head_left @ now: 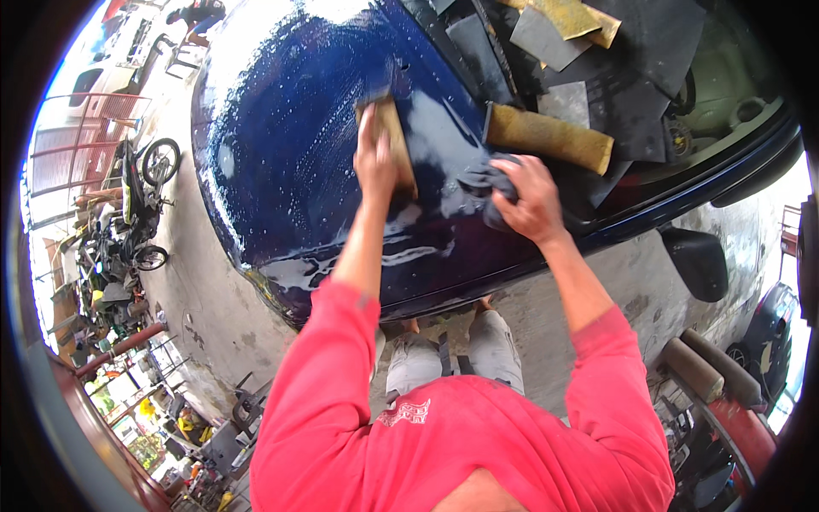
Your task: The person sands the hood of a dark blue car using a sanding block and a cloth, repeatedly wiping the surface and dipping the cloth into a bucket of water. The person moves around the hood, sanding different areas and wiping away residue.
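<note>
My left grip (pixel 375 164) is clamped on a long, flat, tan rectangular block (pixel 398 147), fingers pointing away from me along its upper left part. The block runs under and to the right of my fingers, its near end sticking out past the palm on the right; thumb placement is blurred, can't tell. Block lies on the glossy dark blue car hood (pixel 281 162), tilted a little, far end leaning left. Hood is wet: droplets, whitish streaks, bright reflections. My right grip (pixel 531 200) is bunched around a crumpled dark grey cloth (pixel 488 181), pinching it between thumb and fingers; most of the cloth pokes out left of the fingers, toward the block but apart from it. Just beyond the right grip, a curved yellow-tan strip (pixel 550 139) lies near the base of the dark windshield, with flat grey sheets (pixel 565 102) farther up. Black side mirror (pixel 697 263) is off to the right, well apart from both grips. A parked motorcycle (pixel 149 175) stands on the grey concrete floor (pixel 192 282) out left. My red sleeves (pixel 328 341) reach in from below.
</note>
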A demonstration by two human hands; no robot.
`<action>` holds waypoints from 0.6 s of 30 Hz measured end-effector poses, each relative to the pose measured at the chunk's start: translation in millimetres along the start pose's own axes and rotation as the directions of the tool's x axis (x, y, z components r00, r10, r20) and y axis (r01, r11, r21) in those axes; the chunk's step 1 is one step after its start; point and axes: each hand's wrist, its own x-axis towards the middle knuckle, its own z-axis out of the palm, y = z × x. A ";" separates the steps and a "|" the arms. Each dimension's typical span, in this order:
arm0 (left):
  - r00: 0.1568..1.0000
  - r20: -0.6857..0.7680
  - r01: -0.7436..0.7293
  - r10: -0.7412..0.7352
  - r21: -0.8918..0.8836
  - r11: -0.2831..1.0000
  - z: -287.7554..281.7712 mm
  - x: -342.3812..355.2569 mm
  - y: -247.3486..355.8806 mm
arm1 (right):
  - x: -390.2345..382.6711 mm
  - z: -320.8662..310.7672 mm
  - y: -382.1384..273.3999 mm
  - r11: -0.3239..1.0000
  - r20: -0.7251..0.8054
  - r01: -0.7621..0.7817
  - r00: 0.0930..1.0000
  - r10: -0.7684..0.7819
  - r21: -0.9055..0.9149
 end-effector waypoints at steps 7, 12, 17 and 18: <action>0.972 0.113 -0.223 0.206 0.176 0.959 -42.5 -20.3 -38.4 | 12.1 -293.5 128.9 0.811 -0.387 -0.171 0.919 -0.074 -0.560; 0.851 -0.110 0.505 -0.514 -0.101 0.857 -25.2 116.4 -53.6 | 33.1 -349.3 246.5 0.537 -0.489 -0.366 0.867 -0.100 -0.760; 0.982 -0.024 0.183 -0.186 -0.103 0.978 34.7 -60.5 25.4 | 23.9 -335.5 258.0 0.531 -0.465 -0.325 0.872 -0.152 -0.782; 0.958 0.037 0.286 -0.286 0.004 0.958 40.2 -78.7 30.8 | 23.9 -334.2 254.7 0.530 -0.487 -0.374 0.869 -0.086 -0.761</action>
